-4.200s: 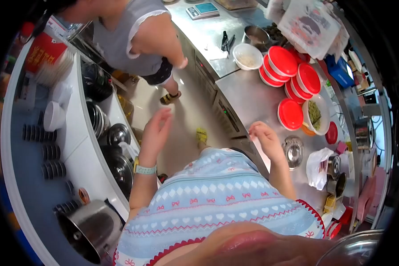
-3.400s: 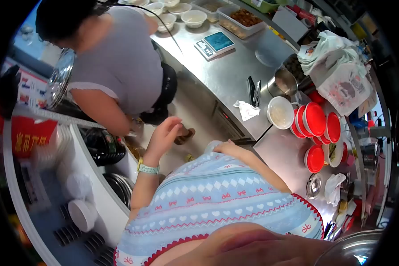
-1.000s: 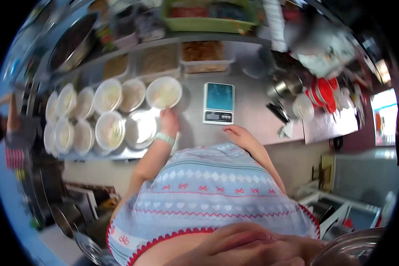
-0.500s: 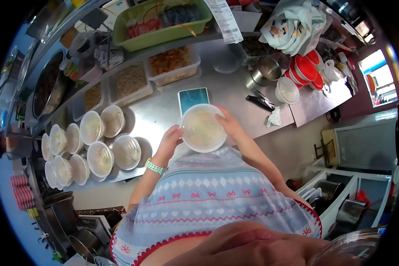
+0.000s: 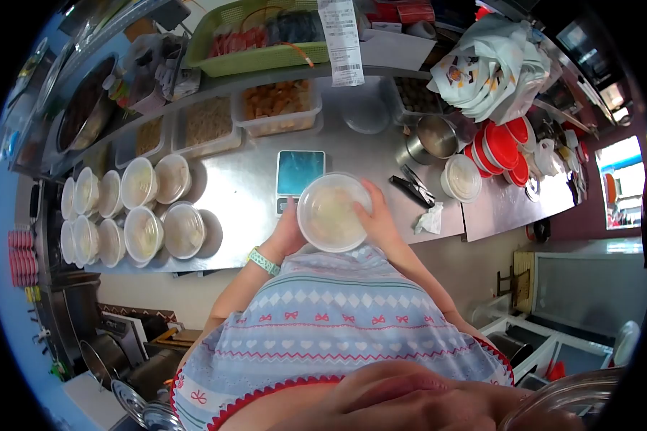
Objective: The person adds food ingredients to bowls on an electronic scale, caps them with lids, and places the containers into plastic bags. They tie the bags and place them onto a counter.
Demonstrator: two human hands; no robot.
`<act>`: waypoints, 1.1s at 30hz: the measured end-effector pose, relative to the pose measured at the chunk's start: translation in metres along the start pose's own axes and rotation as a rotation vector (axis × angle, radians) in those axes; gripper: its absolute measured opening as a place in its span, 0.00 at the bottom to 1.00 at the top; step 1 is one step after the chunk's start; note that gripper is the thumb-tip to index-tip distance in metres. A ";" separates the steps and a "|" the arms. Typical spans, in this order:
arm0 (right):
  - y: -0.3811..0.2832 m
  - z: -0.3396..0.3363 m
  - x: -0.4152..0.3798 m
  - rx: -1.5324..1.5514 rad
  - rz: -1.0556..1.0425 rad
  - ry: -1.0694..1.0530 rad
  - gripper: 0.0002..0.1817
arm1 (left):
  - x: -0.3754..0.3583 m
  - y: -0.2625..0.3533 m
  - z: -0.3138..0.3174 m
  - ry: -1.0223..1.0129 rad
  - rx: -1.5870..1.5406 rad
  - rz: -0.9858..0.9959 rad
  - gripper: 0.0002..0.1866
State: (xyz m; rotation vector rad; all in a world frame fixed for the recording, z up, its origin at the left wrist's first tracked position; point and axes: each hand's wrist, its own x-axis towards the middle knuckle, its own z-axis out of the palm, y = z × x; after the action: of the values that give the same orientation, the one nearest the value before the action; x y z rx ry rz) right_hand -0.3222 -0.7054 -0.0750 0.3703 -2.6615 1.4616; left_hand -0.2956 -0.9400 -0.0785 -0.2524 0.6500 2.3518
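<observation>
A round lidded plastic container [image 5: 332, 213] with pale contents is held in front of the apron. My left hand [image 5: 288, 231] grips its left side, its fingers partly hidden by the container. On the right side, my right hand [image 5: 375, 212] holds the rim, with the thumb over the lid. Just beyond the container, a scale with a blue-green top [image 5: 301, 172] lies on the steel table [image 5: 244, 172]. Several similar lidded containers [image 5: 144, 235] stand in two rows at the left, some of them stacked.
Food tubs [image 5: 277, 108] line the table's back edge under a shelf with a green basket [image 5: 255, 36]. To the right are black tongs [image 5: 412, 188], a crumpled tissue [image 5: 430, 218], a metal pot [image 5: 433, 138], a white-lidded tub [image 5: 461, 178] and red lids [image 5: 499, 147].
The view has turned and shifted, so the table items appear moved. Both hands still hold the container, and more of the scale shows above it.
</observation>
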 end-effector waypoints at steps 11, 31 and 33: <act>0.036 -0.010 0.016 1.025 0.461 -0.361 0.09 | 0.019 -0.004 -0.003 0.050 0.052 0.170 0.35; 0.017 -0.066 0.037 0.314 -0.372 -0.175 0.18 | 0.047 0.051 -0.049 0.385 0.183 0.357 0.28; 0.051 -0.058 0.037 0.086 -0.365 -0.040 0.21 | 0.044 0.057 -0.043 0.466 0.297 0.381 0.28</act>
State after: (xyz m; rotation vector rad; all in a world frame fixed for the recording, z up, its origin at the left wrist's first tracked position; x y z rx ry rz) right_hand -0.3736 -0.6364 -0.0787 0.8486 -2.3949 1.4629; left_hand -0.3663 -0.9747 -0.1087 -0.5943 1.3607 2.5222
